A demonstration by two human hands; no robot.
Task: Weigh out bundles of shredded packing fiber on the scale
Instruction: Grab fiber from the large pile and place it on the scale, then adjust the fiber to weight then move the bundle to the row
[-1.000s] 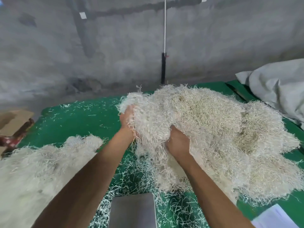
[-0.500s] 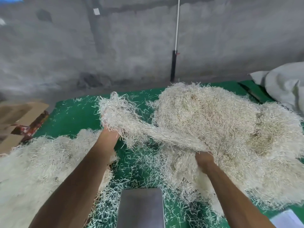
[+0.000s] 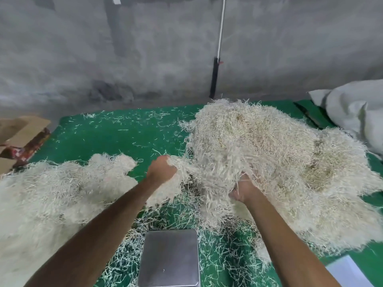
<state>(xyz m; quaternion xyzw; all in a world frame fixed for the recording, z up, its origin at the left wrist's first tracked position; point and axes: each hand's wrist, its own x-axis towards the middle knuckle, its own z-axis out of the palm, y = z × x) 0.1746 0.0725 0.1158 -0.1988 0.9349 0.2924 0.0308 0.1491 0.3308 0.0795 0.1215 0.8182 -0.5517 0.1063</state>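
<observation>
While both hands [image 3: 161, 169] grip fiber [image 3: 259, 162] | scale [image 3: 169, 257] bare

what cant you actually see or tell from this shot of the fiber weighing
Head view only:
- Scale: its near edge is cut off by the bottom of the frame, and no display shows.
- Right hand: fingers buried in the big fiber pile, so its grip is hidden.
- Left hand: motion-blurred, fingers behind the tuft it holds.
- White sheet: cut off at the corner.

Two bare forearms and hands [image 3: 245, 188], with no sleeves showing.
</observation>
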